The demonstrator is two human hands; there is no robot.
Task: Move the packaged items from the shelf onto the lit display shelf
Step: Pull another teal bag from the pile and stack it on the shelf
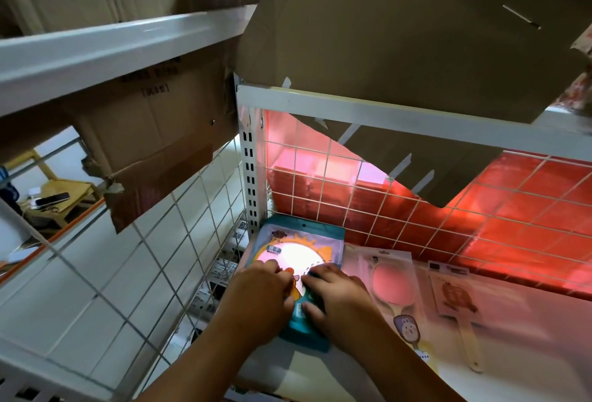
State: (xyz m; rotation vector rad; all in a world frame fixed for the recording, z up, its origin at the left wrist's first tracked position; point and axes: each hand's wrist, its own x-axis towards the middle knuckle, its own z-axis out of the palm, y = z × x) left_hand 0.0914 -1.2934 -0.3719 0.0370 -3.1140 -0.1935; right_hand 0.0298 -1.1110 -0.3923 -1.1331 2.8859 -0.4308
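A teal packaged mirror [301, 243] lies flat at the left end of the lit white shelf [528, 347], against the wire side panel. My left hand [259, 296] rests on its lower left part and my right hand [336, 292] on its lower right, both with fingers pressed onto the pack. To the right lie a clear pack with a pink round hand mirror [392, 286] and another clear pack with a brown-printed handled mirror [455, 297]. The teal pack's lower middle is hidden under my hands.
A white wire grid [368, 177] backs the shelf, with red stacked packs [528, 209] behind it. Another wire panel [160, 257] closes the left side. Cardboard boxes [400, 33] hang over the upper shelf rail [400, 116]. A slotted upright [251, 177] stands at the corner.
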